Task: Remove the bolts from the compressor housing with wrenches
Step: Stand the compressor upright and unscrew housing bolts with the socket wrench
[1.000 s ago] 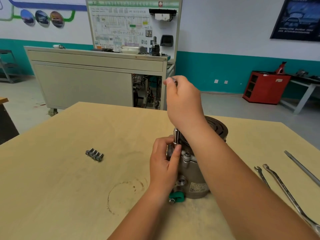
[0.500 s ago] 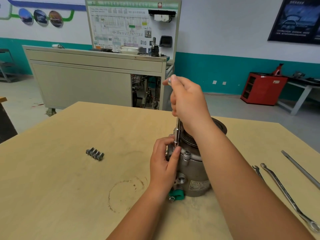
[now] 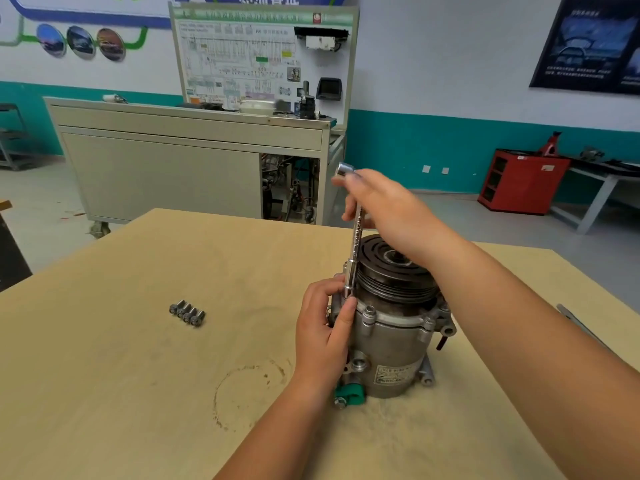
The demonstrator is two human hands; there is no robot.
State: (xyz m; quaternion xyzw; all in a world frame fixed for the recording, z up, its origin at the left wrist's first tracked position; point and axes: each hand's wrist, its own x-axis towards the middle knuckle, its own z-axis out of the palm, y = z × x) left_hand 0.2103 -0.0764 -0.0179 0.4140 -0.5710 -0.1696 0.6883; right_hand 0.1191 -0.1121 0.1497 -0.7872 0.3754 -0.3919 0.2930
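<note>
Wide plywood table (image 3: pixel 104 375) fills the view, with a grey workshop cabinet (image 3: pixel 166 168) standing beyond its far edge. The compressor housing (image 3: pixel 391 344) stands upright right of the table's centre, its black grooved pulley (image 3: pixel 391 268) facing up. The right hand (image 3: pixel 384 209) reaches over the pulley, fingers curled round the upper shaft of a long socket wrench (image 3: pixel 355 251). The wrench stands nearly upright, and its lower end meets the housing's left flange. The left hand (image 3: pixel 322 330) is lower down against the housing's left side, thumb and fingers pinching the wrench's lower end. So the hands are apart, both clamped on the one tool. Four removed bolts (image 3: pixel 187 312) lie in a tight row well to the left. One bolt (image 3: pixel 370 310) sits in the flange, just beside the left thumb. A green clip (image 3: pixel 349 398) touches the housing's base.
</note>
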